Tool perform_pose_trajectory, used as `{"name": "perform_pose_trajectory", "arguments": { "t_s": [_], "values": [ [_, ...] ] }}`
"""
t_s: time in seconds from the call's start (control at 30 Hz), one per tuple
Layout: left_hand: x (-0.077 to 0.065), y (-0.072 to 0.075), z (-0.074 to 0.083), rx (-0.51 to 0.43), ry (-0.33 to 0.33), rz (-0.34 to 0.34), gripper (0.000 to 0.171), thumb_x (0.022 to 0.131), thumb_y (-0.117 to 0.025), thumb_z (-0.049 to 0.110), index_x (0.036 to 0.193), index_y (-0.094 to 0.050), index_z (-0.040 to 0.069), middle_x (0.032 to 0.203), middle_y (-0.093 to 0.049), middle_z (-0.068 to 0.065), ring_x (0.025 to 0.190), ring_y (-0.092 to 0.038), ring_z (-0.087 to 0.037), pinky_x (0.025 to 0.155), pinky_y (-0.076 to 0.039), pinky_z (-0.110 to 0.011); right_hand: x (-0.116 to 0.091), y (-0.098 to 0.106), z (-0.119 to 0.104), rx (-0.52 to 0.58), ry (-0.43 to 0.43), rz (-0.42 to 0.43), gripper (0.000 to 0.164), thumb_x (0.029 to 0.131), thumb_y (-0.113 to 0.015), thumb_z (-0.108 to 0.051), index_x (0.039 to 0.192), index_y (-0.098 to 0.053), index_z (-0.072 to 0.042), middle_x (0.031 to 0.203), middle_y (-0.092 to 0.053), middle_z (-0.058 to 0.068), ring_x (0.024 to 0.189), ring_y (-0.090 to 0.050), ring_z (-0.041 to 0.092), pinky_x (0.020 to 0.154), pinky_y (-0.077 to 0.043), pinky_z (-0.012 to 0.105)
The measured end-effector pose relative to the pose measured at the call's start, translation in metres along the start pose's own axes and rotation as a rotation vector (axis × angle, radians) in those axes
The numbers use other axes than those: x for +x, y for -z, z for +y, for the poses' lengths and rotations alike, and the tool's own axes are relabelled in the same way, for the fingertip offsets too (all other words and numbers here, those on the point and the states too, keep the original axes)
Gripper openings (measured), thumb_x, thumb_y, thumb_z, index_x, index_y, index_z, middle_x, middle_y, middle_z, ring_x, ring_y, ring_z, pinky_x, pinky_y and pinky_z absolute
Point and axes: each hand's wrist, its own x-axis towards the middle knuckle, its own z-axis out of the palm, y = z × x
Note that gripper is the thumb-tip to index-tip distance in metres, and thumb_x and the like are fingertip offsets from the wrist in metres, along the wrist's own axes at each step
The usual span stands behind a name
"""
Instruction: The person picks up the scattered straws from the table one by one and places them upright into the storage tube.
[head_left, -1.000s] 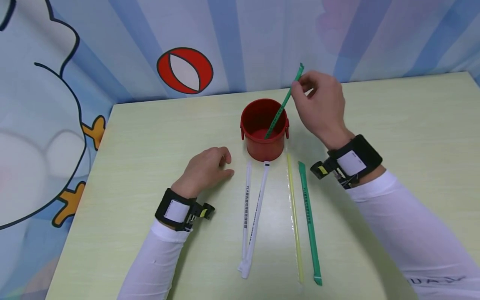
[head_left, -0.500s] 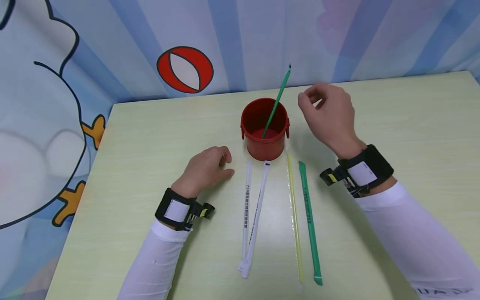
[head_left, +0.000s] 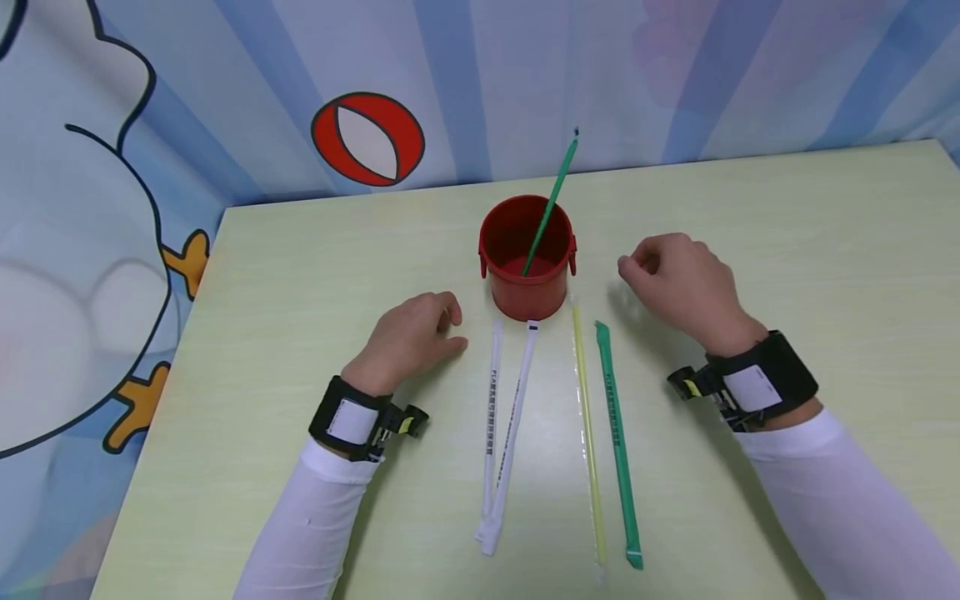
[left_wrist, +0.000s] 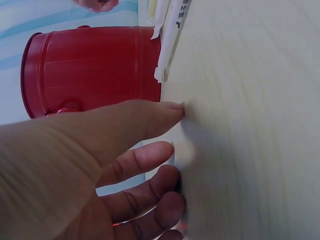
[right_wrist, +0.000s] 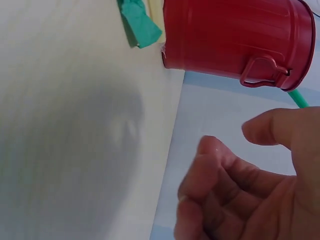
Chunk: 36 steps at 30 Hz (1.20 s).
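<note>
- See the right hand (head_left: 678, 287) drawn back from the red bucket (head_left: 528, 296) since a second ago, toward the person, with the leaning green straw (head_left: 551, 204) let go.
- And at the far left?
- Starting with the left hand (head_left: 405, 337): holding nothing, with fingers loosely bent and thumb apart, low at the tabletop (head_left: 300, 267). Can't tell touch from hover at the fingertips. Around that wrist, a black band (head_left: 351, 421). Beyond, on the backdrop (head_left: 450, 125), a printed red-and-white ball (head_left: 367, 139).
- Just right of that hand, then?
- Two white wrapped straws (head_left: 491, 408), flat, spread at the far ends and overlapping at the ends nearer the person.
- And between the hands, farther out?
- The red bucket, upright, with the leaning green straw inside, tilted toward the right hand's side, top well above the rim.
- Further right?
- A yellow straw (head_left: 588, 433) lengthwise, then beside it a flat green straw (head_left: 619, 450), both nearer the right hand than the left.
- And in that right hand?
- Empty, raised over the tabletop above a shadow. Fingers curled loosely, with a gap between thumb and forefinger in the right wrist view. Well apart from the red bucket.
</note>
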Motion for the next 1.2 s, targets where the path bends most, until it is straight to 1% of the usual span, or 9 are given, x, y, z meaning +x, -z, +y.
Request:
{"name": "perform_pose_trajectory", "arguments": {
  "t_s": [0.2, 0.4, 0.57, 0.67, 0.77, 0.87, 0.93, 1.03, 1.2],
  "values": [
    [-0.001, 0.0, -0.001, -0.003, -0.002, -0.002, 0.025, 0.085, -0.076, 0.021, 0.1, -0.06, 0.01, 0.088, -0.056, -0.007, 0.079, -0.051, -0.021, 0.067, -0.042, -0.032, -0.005, -0.005, 0.004, -0.039, -0.025, -0.122, 0.029, 0.095, -0.053, -0.026, 0.092, -0.068, -0.001, 0.068, -0.058, 0.007, 0.06, -0.051, 0.024, 0.049, -0.038, 0.035],
    [-0.002, 0.001, -0.001, 0.004, -0.011, 0.014, 0.022, 0.086, -0.074, 0.021, 0.099, -0.06, 0.01, 0.085, -0.055, -0.006, 0.076, -0.051, -0.02, 0.064, -0.041, -0.031, -0.006, -0.008, 0.002, -0.055, -0.017, -0.164, 0.03, 0.096, -0.052, -0.026, 0.094, -0.067, 0.0, 0.067, -0.059, 0.006, 0.059, -0.051, 0.023, 0.048, -0.037, 0.034],
    [-0.002, 0.0, 0.003, 0.011, -0.054, 0.041, 0.015, 0.09, -0.067, 0.022, 0.096, -0.062, 0.009, 0.078, -0.054, -0.006, 0.073, -0.051, -0.02, 0.063, -0.041, -0.031, -0.009, -0.007, 0.0, -0.064, -0.02, -0.172, 0.03, 0.096, -0.051, -0.025, 0.095, -0.067, 0.0, 0.068, -0.059, 0.006, 0.059, -0.051, 0.023, 0.049, -0.037, 0.033],
    [-0.003, -0.001, 0.007, 0.011, -0.075, 0.049, 0.014, 0.091, -0.066, 0.023, 0.09, -0.064, 0.01, 0.075, -0.055, -0.004, 0.072, -0.051, -0.019, 0.063, -0.041, -0.031, -0.009, -0.007, 0.001, -0.067, -0.014, -0.166, 0.03, 0.096, -0.051, -0.025, 0.094, -0.068, -0.001, 0.068, -0.06, 0.006, 0.059, -0.051, 0.022, 0.049, -0.037, 0.034],
    [-0.005, -0.003, 0.011, 0.01, -0.071, 0.036, 0.022, 0.093, -0.064, 0.027, 0.078, -0.062, 0.011, 0.068, -0.054, -0.002, 0.066, -0.051, -0.017, 0.059, -0.039, -0.03, -0.009, -0.008, 0.001, -0.067, -0.01, -0.161, 0.03, 0.096, -0.051, -0.026, 0.094, -0.068, -0.001, 0.068, -0.06, 0.006, 0.059, -0.051, 0.022, 0.049, -0.038, 0.034],
    [-0.007, -0.007, 0.017, 0.009, -0.052, 0.015, 0.036, 0.093, -0.063, 0.034, 0.064, -0.057, 0.013, 0.056, -0.047, 0.001, 0.056, -0.048, -0.015, 0.052, -0.034, -0.029, -0.009, -0.009, 0.003, -0.069, -0.01, -0.156, 0.031, 0.096, -0.051, -0.026, 0.095, -0.068, -0.001, 0.069, -0.06, 0.006, 0.059, -0.051, 0.022, 0.048, -0.038, 0.034],
    [-0.01, -0.01, 0.022, 0.012, -0.039, 0.001, 0.042, 0.092, -0.063, 0.039, 0.059, -0.056, 0.013, 0.052, -0.044, 0.002, 0.052, -0.046, -0.014, 0.049, -0.031, -0.029, -0.009, -0.009, 0.003, -0.071, -0.012, -0.153, 0.031, 0.097, -0.051, -0.026, 0.096, -0.068, -0.001, 0.069, -0.06, 0.006, 0.059, -0.051, 0.022, 0.048, -0.038, 0.034],
    [-0.013, -0.012, 0.028, 0.017, -0.031, -0.027, 0.044, 0.09, -0.066, 0.042, 0.057, -0.057, 0.014, 0.05, -0.044, 0.003, 0.05, -0.046, -0.014, 0.048, -0.031, -0.028, -0.009, -0.008, 0.004, -0.073, -0.015, -0.152, 0.031, 0.097, -0.051, -0.027, 0.096, -0.068, -0.001, 0.071, -0.062, 0.006, 0.059, -0.052, 0.022, 0.049, -0.039, 0.034],
    [-0.015, -0.014, 0.035, 0.064, -0.027, -0.072, 0.038, 0.087, -0.071, 0.04, 0.062, -0.059, 0.014, 0.053, -0.049, 0.001, 0.054, -0.05, -0.015, 0.049, -0.033, -0.028, -0.009, -0.006, 0.005, -0.074, -0.011, -0.143, 0.031, 0.097, -0.051, -0.027, 0.096, -0.068, -0.001, 0.071, -0.062, 0.006, 0.059, -0.052, 0.022, 0.048, -0.039, 0.034]
  ]
}}
